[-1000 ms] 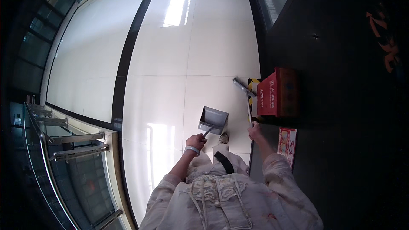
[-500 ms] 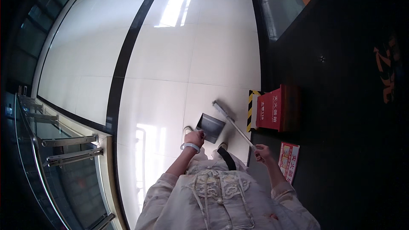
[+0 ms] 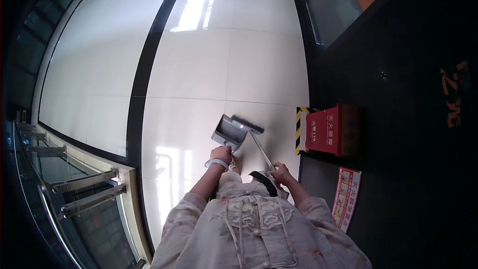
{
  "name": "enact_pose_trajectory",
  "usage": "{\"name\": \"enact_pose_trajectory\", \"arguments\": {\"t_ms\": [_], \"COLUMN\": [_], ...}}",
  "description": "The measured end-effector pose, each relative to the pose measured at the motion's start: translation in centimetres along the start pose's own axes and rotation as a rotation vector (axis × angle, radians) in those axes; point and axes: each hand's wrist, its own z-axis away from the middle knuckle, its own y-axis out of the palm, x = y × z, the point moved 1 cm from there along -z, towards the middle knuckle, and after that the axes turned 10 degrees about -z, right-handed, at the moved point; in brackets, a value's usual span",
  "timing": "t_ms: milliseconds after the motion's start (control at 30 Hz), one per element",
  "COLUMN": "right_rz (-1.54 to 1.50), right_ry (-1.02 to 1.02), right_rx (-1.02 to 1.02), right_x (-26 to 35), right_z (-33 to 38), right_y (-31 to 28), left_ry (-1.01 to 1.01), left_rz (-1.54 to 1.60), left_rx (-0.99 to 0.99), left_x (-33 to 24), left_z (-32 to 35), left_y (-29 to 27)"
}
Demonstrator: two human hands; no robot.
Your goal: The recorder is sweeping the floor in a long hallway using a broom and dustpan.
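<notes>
Both the left hand (image 3: 222, 154), on the dustpan (image 3: 229, 133) just ahead, and right hand (image 3: 282, 173), on the broom (image 3: 248, 126) ahead-left, are clamped; hard strokes could tip the dustpan.

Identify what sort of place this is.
Probably an indoor corridor or landing in a public building: glossy white tiled floor, a silver metal handrail on the left, and a red rectangular box beside yellow-and-black striped marking on the right.

White characters (image 3: 329, 132) mark the red box (image 3: 320, 143), others the rectangular notice (image 3: 346, 200), orange ones (image 3: 452, 94) the dark wall (image 3: 398, 169).
</notes>
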Motion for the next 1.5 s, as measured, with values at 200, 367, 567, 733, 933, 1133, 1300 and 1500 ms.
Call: {"name": "enact_pose_trajectory", "arguments": {"t_ms": [200,367,567,733,933,1133,1300,1500], "right_rz": [-0.838,-0.373,-0.426,-0.635,-0.563,-0.848,-0.681,-0.127], "right_ry": [0.438,0.376,0.191,0.225,0.31,0.383,0.218,-0.021], "right_rx": [0.106,-0.063,-0.256,-0.285,0.04,0.088,-0.114,-0.235], "right_x": [5.8,6.9,5.6,1.8,3.1,4.5,4.9,2.8], "right_z": [6.0,6.5,-1.6,-9.4,-7.8,-5.6,-11.3,-22.2], "right_y": [-5.6,-9.0,-17.1,-21.2,-21.2,-28.8,-32.3,-31.9], "left_ry": [0.007,0.06,0.082,0.127,0.174,0.088,0.001,-0.053], "left_rz": [0.042,0.058,-0.012,0.007,-0.012,-0.133,-0.009,0.221], "left_rx": [-0.001,-0.022,0.002,0.02,-0.061,0.055,-0.016,-0.015], "left_x": [3.3,1.5,-3.7,-10.5,-17.6,-21.8,-22.0,-23.8], "left_z": [-1.6,-2.8,-5.3,-8.9,-13.9,-15.3,-15.1,-17.1], "left_y": [-1.8,-4.2,-5.3,-5.5,-4.0,-7.4,-7.3,-4.5]}}
